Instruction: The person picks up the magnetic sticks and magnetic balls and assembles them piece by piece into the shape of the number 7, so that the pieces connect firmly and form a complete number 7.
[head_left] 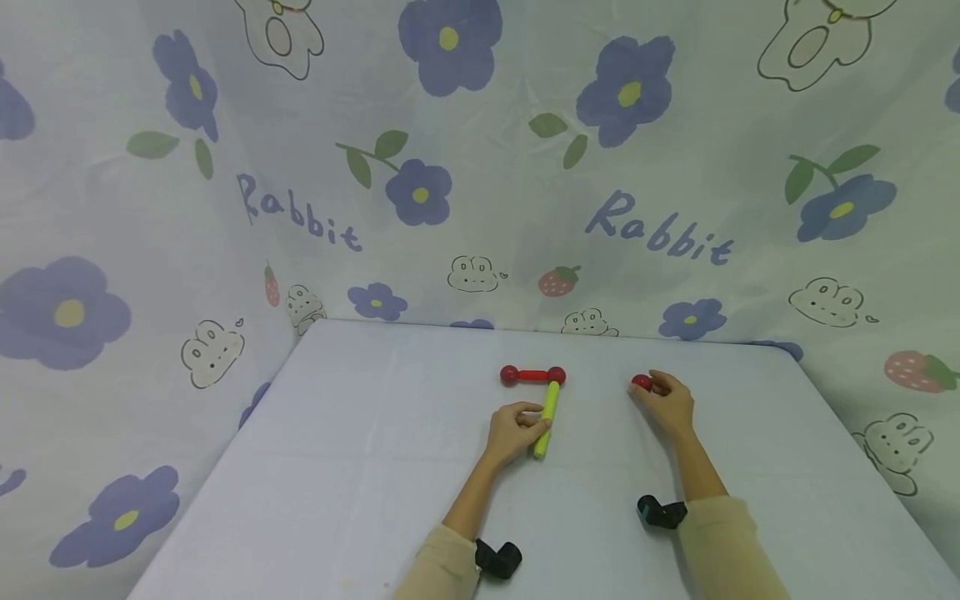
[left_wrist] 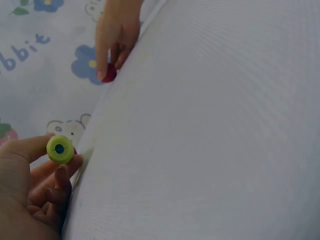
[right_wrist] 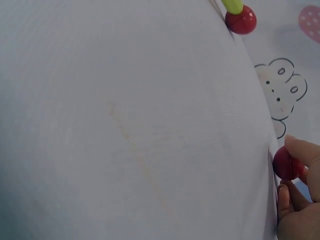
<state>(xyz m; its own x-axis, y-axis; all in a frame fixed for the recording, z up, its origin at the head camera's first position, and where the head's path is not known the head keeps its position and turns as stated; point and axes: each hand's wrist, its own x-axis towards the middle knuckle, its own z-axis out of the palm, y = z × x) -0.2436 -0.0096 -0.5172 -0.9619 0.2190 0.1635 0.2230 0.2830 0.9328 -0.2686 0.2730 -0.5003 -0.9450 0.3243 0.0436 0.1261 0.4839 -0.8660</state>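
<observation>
Left hand (head_left: 516, 431): lies on the desk (head_left: 360, 467), thumb and fingers curled round the lower half of the yellow-green rod (head_left: 547, 418); the grip is narrow and holds the rod.
Yellow-green rod: lies flat, near the middle of the desk, running away from the person; its far end touches the right ball of the red rod (head_left: 533, 375). In the left wrist view its round end face (left_wrist: 60, 149) shows a dark centre.
Red rod: lies crosswise just beyond the left hand, a red ball at each end; no hand touches it.
Right hand (head_left: 666, 402): well to the right of the rods, fingertips pinched on a loose red ball (head_left: 641, 382) that sits on the desk; the grip is narrow, closed on the ball.
Handling, rods: look like stiff, light plastic, smooth enough to roll; best taken round the middle of the shaft, clear of the joint.
Handling, red ball: small, hard, glossy, likely to roll or slip; a fingertip pinch across its widest part suits it.
Backdrop: flower-and-rabbit cloth (head_left: 480, 167) hangs behind the desk.
</observation>
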